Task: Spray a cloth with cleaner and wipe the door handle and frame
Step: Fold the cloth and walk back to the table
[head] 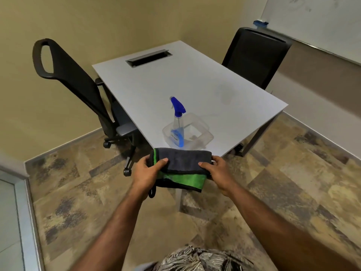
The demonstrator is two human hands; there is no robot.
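Both hands — left hand (148,173), right hand (218,172) — are pinching the folded grey-and-green microfibre cloth (181,163) in a thumb-over grip at the tabletop (214,90) corner. Spraying is pending — one hand needs freeing for the spray bottle (177,124) in the clear tub (203,132).

both bare forearms reach forward from bottom of view, converging toward centre. left hand (147,172) grips left end of folded dark grey microfibre cloth with green border (183,162), thumb flat on top, fingers curled underneath, mostly hidden. right hand (219,171) grips right end same way, thumb on top pointing inward. hands level, apart, palms turned toward each other.
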